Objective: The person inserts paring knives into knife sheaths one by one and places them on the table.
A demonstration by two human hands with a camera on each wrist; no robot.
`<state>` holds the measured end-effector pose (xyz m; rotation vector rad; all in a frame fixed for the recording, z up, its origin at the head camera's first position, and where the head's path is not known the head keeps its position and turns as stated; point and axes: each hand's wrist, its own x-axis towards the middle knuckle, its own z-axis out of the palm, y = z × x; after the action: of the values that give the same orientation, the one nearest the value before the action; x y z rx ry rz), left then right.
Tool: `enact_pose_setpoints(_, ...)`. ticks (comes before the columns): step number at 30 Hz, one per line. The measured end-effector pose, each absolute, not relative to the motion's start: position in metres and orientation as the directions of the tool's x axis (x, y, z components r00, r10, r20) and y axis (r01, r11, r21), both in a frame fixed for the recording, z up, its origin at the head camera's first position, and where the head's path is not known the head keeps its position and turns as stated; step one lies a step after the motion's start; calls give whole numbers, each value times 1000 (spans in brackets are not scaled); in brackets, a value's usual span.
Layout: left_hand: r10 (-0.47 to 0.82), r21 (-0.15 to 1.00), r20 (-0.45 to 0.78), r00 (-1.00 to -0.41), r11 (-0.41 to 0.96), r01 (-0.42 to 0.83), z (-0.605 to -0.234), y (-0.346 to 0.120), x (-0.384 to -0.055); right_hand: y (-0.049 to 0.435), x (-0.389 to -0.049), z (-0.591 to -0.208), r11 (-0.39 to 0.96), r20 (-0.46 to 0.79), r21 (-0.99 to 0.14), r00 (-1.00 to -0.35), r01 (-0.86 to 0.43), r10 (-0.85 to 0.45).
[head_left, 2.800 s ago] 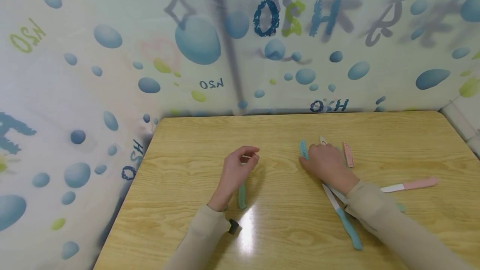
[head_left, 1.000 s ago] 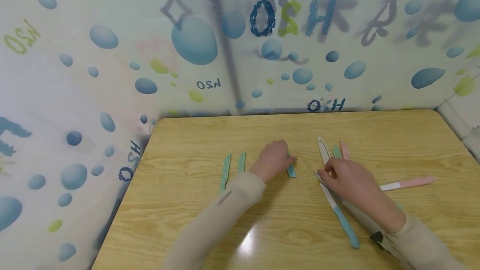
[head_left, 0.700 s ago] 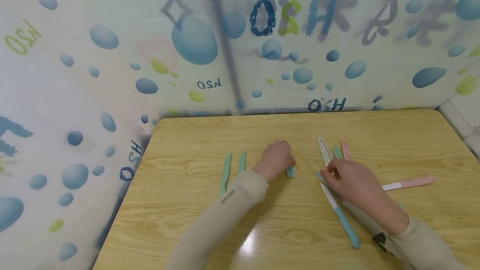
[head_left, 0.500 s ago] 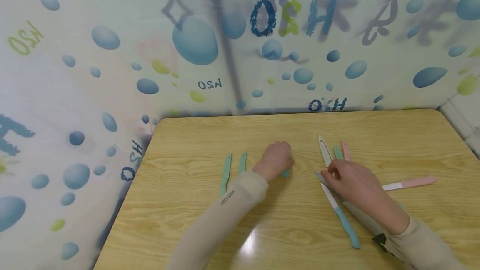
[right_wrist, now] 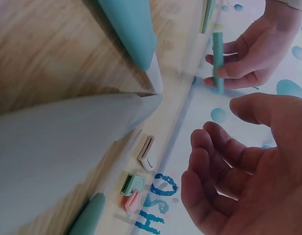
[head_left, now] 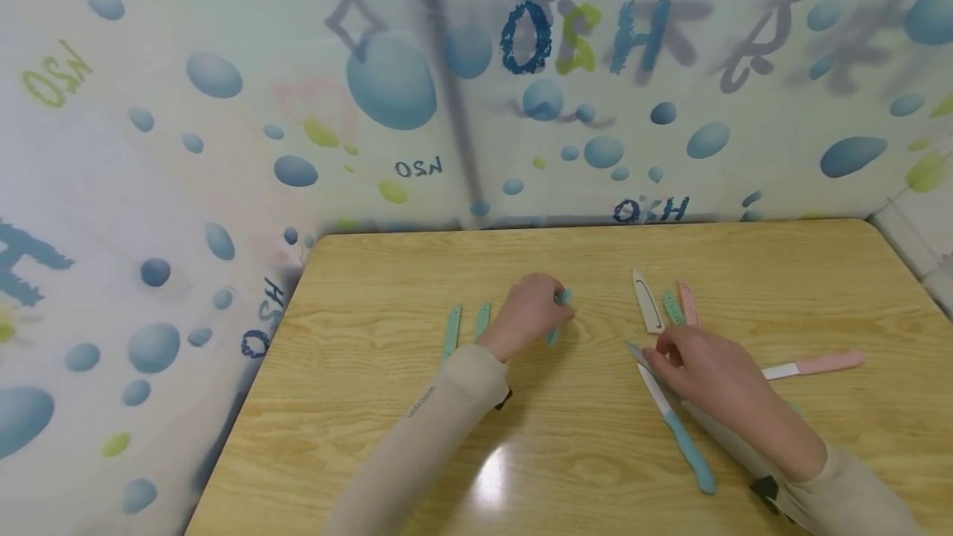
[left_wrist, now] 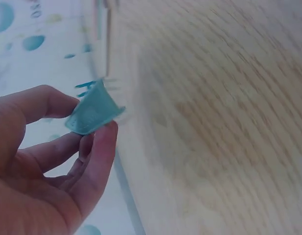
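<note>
My left hand [head_left: 527,317] pinches a blue blade sheath [left_wrist: 94,110] between thumb and fingers. The sheath is held over the middle of the table, and its wide end faces the left wrist camera. My right hand [head_left: 715,375] hovers with loosely bent fingers, holding nothing in the right wrist view. Below it lie a blue-handled knife [head_left: 692,453] and a larger knife with a wide grey blade [right_wrist: 58,142], their tips close together. Beyond the right hand are a white sheath [head_left: 646,302], a green sheath [head_left: 673,307] and a pink sheath [head_left: 688,303].
A pink-handled knife [head_left: 830,361] lies at the right. Two green sheathed knives [head_left: 452,329] lie left of centre, partly covered by the left arm. The wooden table [head_left: 387,271] meets a patterned wall [head_left: 476,147] at its back edge.
My left hand has come from the green knives to the blue sheath, picked it up and drawn it left, turning it. My right hand has pulled back from the sheaths to over the knives.
</note>
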<state>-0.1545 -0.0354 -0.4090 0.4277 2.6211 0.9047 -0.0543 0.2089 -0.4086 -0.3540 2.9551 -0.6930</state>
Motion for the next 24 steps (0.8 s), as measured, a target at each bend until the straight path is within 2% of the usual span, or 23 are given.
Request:
enact_pose_setpoints(7,360,718,-128,-924,676,164,-405,-53,-150,209,-46,-410,884,-45,-423,-970,-198,-239)
enact_pose_setpoints(17,325,809,-100,-940,577,113,-406,-70,-140,217,-34,-415,890,-126,-423,-961,-171,-245)
enact_pose_setpoints(24,286,953,-96,-953,302,-5,-407,-76,-137,220,-28,-421,890,-108,-420,-964,-176,-241)
